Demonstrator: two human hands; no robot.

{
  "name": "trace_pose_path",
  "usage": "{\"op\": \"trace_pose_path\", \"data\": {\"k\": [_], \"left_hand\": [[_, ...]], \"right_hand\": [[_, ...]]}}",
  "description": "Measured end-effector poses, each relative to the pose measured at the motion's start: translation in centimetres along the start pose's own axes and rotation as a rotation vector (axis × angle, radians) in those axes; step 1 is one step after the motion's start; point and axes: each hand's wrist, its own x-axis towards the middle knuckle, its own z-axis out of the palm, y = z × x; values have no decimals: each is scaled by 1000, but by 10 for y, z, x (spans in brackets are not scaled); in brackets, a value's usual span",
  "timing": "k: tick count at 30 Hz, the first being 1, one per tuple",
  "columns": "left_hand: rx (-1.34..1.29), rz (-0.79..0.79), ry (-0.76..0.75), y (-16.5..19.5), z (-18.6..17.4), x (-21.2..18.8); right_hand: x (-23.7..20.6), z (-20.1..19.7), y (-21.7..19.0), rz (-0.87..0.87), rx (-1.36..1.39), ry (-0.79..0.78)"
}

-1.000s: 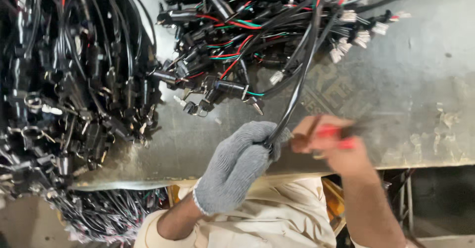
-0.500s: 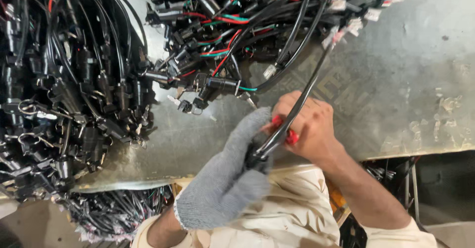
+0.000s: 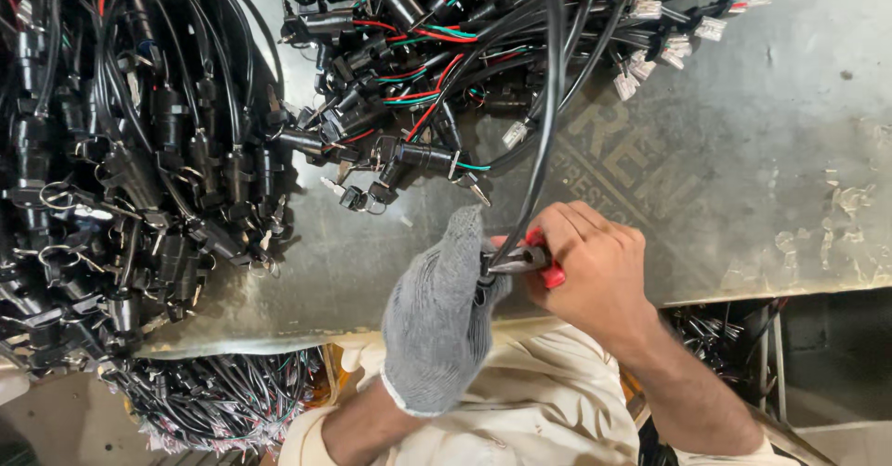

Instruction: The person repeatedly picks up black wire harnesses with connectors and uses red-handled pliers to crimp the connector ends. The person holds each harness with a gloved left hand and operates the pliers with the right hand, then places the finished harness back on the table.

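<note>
Here, gloved left hand [image 3: 439, 313] pinches black cable [image 3: 548, 104]; right hand [image 3: 595, 271] grips red-handled pliers [image 3: 528, 260].

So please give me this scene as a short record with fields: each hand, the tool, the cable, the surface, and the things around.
left hand: left hand, in grey knit glove, grips the black cable
right hand: right hand, bare, closed on the pliers
tool: pliers, red handles, jaws at the cable beside the glove
cable: black cable, runs up into the harness heap
surface: metal tabletop, worn and stained
around: harness heap ahead; black harness pile on the left
</note>
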Motion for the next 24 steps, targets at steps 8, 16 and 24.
{"op": "trace_pose_path", "data": {"k": [8, 16, 24], "left_hand": [[436, 116, 39, -14, 9, -5], [358, 188, 30, -11, -6, 0], [-636, -174, -509, 3, -53, 21]], "right_hand": [[-23, 11, -5, 199, -66, -25], [-23, 10, -19, 137, 119, 38], [-5, 27, 1, -104, 231, 99]]}}
